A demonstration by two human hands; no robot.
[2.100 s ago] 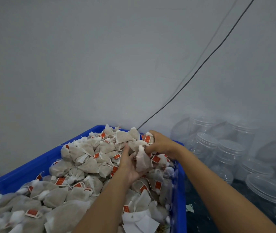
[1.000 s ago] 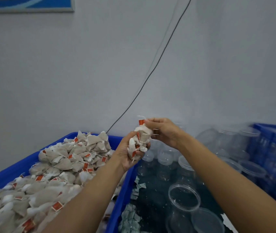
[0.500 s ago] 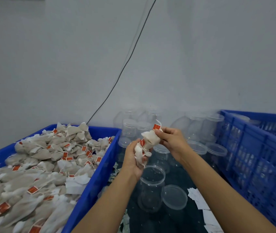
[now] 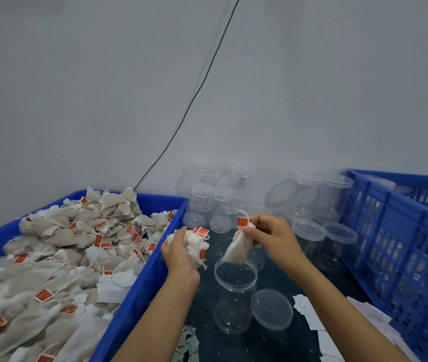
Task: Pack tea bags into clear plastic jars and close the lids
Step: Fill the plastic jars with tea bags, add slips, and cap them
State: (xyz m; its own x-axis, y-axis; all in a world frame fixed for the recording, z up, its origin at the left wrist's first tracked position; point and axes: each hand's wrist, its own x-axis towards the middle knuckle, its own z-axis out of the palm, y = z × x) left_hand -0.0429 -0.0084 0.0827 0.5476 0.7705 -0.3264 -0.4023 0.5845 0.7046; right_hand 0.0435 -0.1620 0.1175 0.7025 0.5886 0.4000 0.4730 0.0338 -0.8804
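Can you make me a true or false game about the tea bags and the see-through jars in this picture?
1. The open clear plastic jar has its lid screwed on. False: the round clear lid lies beside it.
2. The right hand pinches a single beige tea bag above that jar's mouth. True.
3. The left hand is empty. False: it grips a bunch of tea bags.
4. The blue plastic tub on the left is heaped with tea bags. True.
5. The open jar is full of tea bags. False: it looks empty.
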